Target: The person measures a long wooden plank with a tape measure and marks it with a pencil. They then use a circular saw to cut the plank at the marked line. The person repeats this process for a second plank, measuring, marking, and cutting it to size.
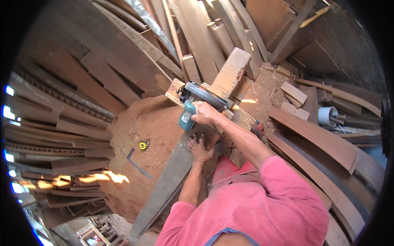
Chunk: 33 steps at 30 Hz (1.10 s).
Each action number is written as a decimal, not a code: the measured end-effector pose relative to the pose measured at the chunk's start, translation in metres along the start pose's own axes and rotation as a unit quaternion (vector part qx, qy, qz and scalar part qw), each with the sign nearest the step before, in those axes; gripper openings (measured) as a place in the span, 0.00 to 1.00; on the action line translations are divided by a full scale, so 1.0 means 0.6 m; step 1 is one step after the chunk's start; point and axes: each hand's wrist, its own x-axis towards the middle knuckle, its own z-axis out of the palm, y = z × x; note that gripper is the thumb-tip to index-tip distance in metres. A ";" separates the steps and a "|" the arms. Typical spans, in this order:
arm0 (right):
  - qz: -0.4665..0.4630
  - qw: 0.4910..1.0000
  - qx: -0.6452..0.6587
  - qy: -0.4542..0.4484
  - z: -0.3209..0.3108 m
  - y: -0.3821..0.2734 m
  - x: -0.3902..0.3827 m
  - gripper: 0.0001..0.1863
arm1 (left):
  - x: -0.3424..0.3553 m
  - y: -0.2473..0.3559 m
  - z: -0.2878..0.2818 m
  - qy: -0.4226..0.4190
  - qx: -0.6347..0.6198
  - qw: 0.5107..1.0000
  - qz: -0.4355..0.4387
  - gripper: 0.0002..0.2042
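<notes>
My right hand is closed round the handle of a teal circular saw, whose metal guard and blade side face away from me. The saw sits across the far end of a long grey plank that slants down toward the lower left. On that plank, just nearer than the saw, my left hand lies with its fingers spread. Beyond the saw a thick pale timber points away. A short wood block shows to the saw's left. The blade's cutting edge is hidden.
On the sawdust-covered ground to the left lie a yellow tape measure and a metal square. Stacked boards line the left side. More curved planks lie at right, near a white pipe piece.
</notes>
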 end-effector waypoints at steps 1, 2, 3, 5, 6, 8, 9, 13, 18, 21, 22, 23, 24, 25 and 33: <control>-0.002 1.000 -0.010 0.000 -0.001 -0.002 0.000 0.19 | 0.001 0.000 -0.003 0.004 0.000 1.000 0.001 0.46; -0.006 1.000 -0.020 0.000 -0.001 -0.005 0.001 0.19 | 0.004 0.001 -0.007 0.005 0.001 1.000 0.000 0.46; -0.007 1.000 -0.029 -0.001 0.000 -0.002 0.001 0.19 | 0.005 0.004 -0.009 0.004 0.000 1.000 -0.001 0.46; -0.007 1.000 -0.024 -0.003 0.000 0.004 0.006 0.21 | 0.006 0.009 -0.012 0.019 -0.004 1.000 0.005 0.45; 0.012 1.000 -0.025 -0.013 -0.002 -0.005 0.005 0.21 | 0.003 0.008 -0.011 0.035 -0.008 0.999 0.009 0.45; 0.008 1.000 -0.025 -0.013 -0.002 -0.011 0.006 0.22 | 0.002 0.011 -0.015 0.017 -0.022 1.000 -0.009 0.44; 0.002 1.000 -0.019 -0.014 -0.001 -0.010 0.008 0.22 | -0.001 0.014 -0.020 0.005 -0.019 1.000 -0.012 0.44; 0.022 0.999 -0.027 -0.023 0.004 -0.018 0.004 0.21 | -0.005 0.017 -0.030 -0.003 -0.025 1.000 -0.013 0.42; -0.001 0.999 -0.046 -0.025 0.005 -0.004 0.007 0.24 | -0.002 0.010 -0.029 0.006 -0.045 0.999 0.000 0.40; -0.044 0.998 -0.042 -0.026 0.004 0.022 -0.001 0.24 | -0.001 0.011 -0.024 -0.001 -0.028 1.000 0.014 0.42; -0.036 0.998 -0.050 -0.021 0.004 0.016 0.002 0.24 | 0.000 0.010 -0.026 0.004 -0.022 1.000 0.013 0.42; -0.026 0.998 -0.057 -0.012 0.006 0.012 0.001 0.24 | -0.003 0.010 -0.025 0.007 -0.017 1.000 0.015 0.42; -0.024 0.998 -0.051 -0.005 0.010 0.021 -0.001 0.24 | -0.006 0.008 -0.018 0.008 -0.013 1.000 0.019 0.42; -0.020 0.999 -0.041 -0.005 0.013 0.029 0.004 0.23 | -0.004 0.004 -0.014 0.006 -0.008 1.000 0.017 0.41; 0.013 0.998 -0.054 -0.006 0.007 0.007 0.003 0.23 | 0.003 0.005 -0.022 -0.032 0.023 0.999 0.021 0.42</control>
